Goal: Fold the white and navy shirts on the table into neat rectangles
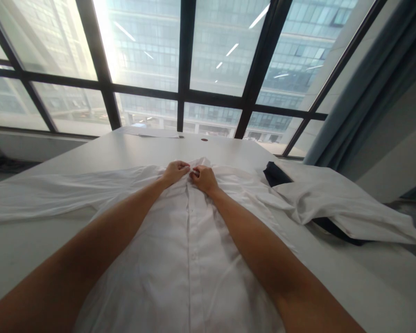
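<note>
1. Head view: a white shirt (183,240) lies flat on a white table (17,249), buttoned front facing up, collar end at the far side, one sleeve stretched out to the left.
2. The left hand (174,172) pinches the shirt's fabric at the far end of the button strip, fingers curled closed on the cloth.
3. The right hand (204,178) sits just beside it, touching the same spot from the right, fingers clenched on the fabric.
4. Both forearms reach from the near edge over the shirt's body.
5. To the right, well apart from the hands, another white garment (336,203) lies crumpled over a dark cloth (273,175).
6. Beyond the table's far edge stands a large window (208,69).
</note>
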Tool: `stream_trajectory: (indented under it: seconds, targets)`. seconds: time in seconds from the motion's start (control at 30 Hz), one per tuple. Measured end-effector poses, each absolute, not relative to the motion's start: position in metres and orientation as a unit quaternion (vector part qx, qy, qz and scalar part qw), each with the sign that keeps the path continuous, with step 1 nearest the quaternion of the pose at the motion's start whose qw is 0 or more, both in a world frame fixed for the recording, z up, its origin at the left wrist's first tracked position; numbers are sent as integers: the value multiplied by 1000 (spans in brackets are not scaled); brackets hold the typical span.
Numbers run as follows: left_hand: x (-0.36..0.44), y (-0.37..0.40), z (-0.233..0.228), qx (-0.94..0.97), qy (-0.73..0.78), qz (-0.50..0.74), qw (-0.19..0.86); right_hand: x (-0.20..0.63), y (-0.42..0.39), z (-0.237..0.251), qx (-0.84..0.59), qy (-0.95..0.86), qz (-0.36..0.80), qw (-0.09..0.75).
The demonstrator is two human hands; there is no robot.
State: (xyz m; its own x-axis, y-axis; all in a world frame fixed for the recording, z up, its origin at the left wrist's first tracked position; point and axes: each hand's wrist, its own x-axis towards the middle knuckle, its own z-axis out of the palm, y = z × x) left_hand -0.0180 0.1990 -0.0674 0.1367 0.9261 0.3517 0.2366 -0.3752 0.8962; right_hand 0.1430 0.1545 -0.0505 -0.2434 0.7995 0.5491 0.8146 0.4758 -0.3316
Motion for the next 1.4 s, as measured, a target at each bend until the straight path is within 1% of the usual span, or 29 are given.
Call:
stream_trajectory:
  seconds: [0.13, 0.3, 0.47, 0.6, 0.8, 0.93, 1.03, 1.2, 1.4]
  targets:
    - [-20, 196, -65, 699, 419, 478, 328, 144, 154, -50, -508, -790, -2, 344]
    - [-19, 195, -63, 712, 421, 478, 294, 144, 154, -50, -539, -763, 3, 356]
    - [-19, 197, -65, 713, 422, 481, 286, 148, 155, -52, -491, -793, 3, 360]
    - [-19, 197, -64, 725, 430, 472, 259, 153, 156, -50, -470, -819, -15, 329]
    - [-19, 192, -63, 748, 437, 455, 206, 151, 153, -45, -488, -831, -40, 265]
    - [-19, 193, -64, 754, 437, 453, 187, 149, 152, -44, -501, -829, -46, 245]
    - [-18, 195, -65, 760, 435, 451, 173, 148, 153, -46, -509, -821, -37, 256]
    - [-16, 196, -66, 760, 434, 452, 171, 146, 153, -49, -546, -781, -12, 304]
    - [-15, 189, -62, 783, 415, 440, 143, 146, 152, -46, -548, -791, -17, 271]
